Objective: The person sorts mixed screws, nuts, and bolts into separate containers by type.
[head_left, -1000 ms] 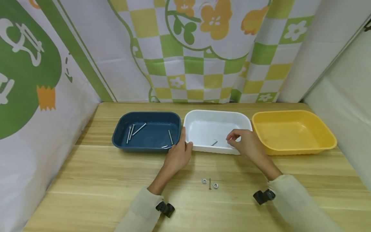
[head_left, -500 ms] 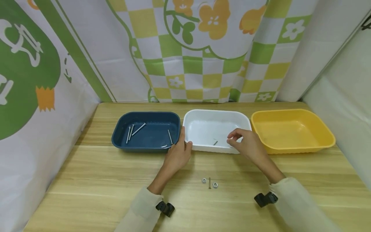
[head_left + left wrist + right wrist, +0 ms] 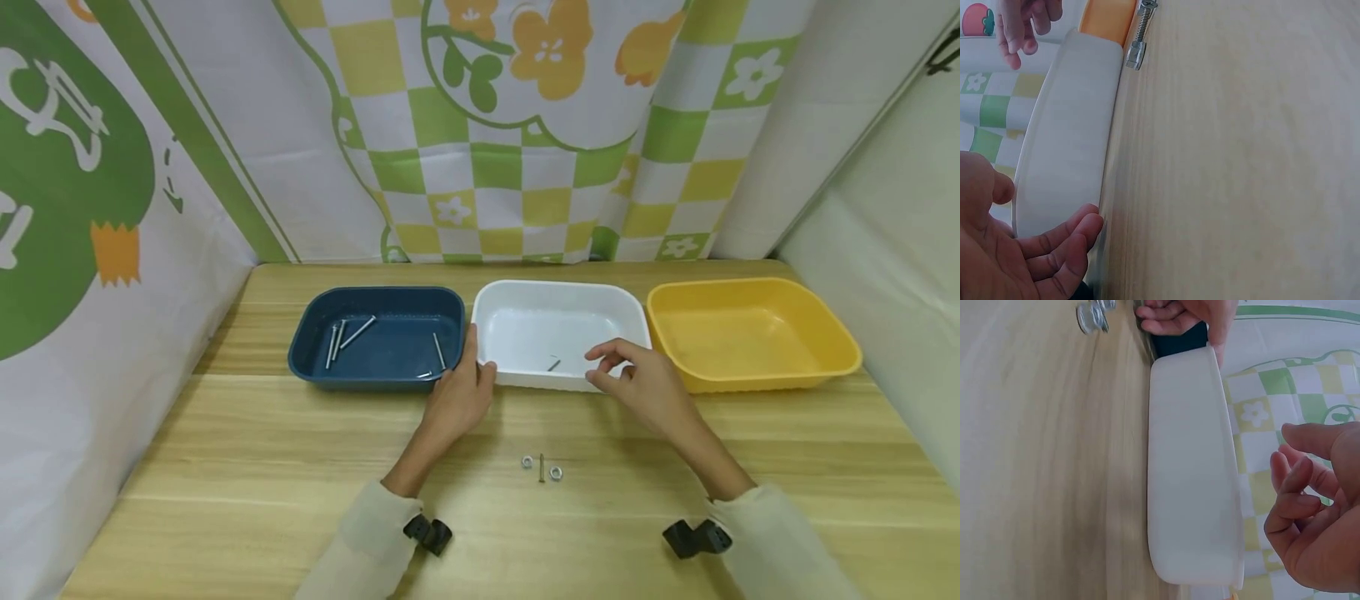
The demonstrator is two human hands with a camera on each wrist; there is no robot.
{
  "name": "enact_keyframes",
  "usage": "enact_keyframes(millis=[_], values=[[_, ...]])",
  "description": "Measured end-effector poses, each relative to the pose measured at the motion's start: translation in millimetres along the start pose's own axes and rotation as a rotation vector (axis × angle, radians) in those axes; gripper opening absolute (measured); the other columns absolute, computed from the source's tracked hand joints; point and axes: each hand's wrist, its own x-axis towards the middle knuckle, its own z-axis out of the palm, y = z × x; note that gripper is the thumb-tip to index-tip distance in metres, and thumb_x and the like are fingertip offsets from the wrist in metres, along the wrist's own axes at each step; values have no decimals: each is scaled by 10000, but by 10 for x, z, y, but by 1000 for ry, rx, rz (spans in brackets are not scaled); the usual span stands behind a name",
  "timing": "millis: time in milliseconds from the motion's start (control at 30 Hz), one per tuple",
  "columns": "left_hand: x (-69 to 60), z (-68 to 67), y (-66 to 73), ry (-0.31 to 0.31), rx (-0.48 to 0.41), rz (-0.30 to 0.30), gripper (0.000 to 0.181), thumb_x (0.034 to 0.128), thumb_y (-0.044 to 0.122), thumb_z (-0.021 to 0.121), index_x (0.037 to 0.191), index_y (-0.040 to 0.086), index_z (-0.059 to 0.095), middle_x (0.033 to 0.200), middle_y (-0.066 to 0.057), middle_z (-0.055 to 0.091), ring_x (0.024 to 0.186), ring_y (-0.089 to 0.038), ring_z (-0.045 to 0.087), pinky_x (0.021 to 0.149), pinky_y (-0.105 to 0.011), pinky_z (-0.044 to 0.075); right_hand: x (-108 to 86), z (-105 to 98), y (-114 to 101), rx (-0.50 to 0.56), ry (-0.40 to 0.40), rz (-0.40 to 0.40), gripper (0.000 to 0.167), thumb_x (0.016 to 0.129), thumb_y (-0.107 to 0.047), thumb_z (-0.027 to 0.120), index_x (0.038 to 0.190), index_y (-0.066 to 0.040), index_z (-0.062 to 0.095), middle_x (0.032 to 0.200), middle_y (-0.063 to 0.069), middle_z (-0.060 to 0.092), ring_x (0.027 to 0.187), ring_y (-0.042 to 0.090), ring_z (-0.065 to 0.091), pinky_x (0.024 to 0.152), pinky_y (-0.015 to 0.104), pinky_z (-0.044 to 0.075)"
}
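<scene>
My left hand (image 3: 457, 400) touches the left end of the white tray (image 3: 558, 382), index finger straight along its side and thumb at the front corner. Over the right front part of that tray hovers my right hand (image 3: 645, 379). Its thumb and forefinger are bent and apart, with nothing visible between them. On the tray's floor lies a small screw (image 3: 553, 365), left of the right fingertips. Two nuts, a left one (image 3: 527, 462) and a right one (image 3: 556, 473), flank a brass-coloured screw (image 3: 542, 468) on the table in front.
A dark blue tray (image 3: 375, 386) stands on the left, against my left fingers, with several long bolts (image 3: 358, 332) inside. To the right is a yellow tray (image 3: 757, 379). Patterned cloth (image 3: 498, 167) hangs behind the wooden table (image 3: 262, 467).
My right thumb and forefinger have spread apart. The small screw in the white tray has shifted slightly. My left hand stays at the tray's end.
</scene>
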Motion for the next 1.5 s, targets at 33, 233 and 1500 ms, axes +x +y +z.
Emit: enact_keyframes(millis=[33, 233, 1500], values=[[1, 2, 1, -3, 1, -1, 670, 1055, 339, 443, 1628, 181, 132, 1239, -247, 639, 919, -391, 648, 850, -556, 478, -30, -3, -9, 7, -7, -1, 154, 885, -112, 765, 1029, -81, 722, 818, 5, 638, 505, 103, 434, 480, 261, 362], [3, -4, 13, -14, -5, -17, 672, 1055, 348, 434, 1629, 190, 123, 1242, -234, 641, 898, -373, 635, 852, -550, 476, -188, 9, -31, 29, -58, 2, 159, 886, -79, 757, 1040, -65, 721, 806, -4, 629, 543, 112, 491, 493, 255, 395], [9, -9, -6, -37, -5, -27, 673, 1055, 363, 418, 1631, 208, 106, 1305, -219, 615, 862, -368, 621, 830, -552, 475, -592, 726, -94, -31, -224, 154, 562, 640, -108, 939, 1149, -77, 702, 926, -22, 590, 900, 173, 523, 818, 385, 428]])
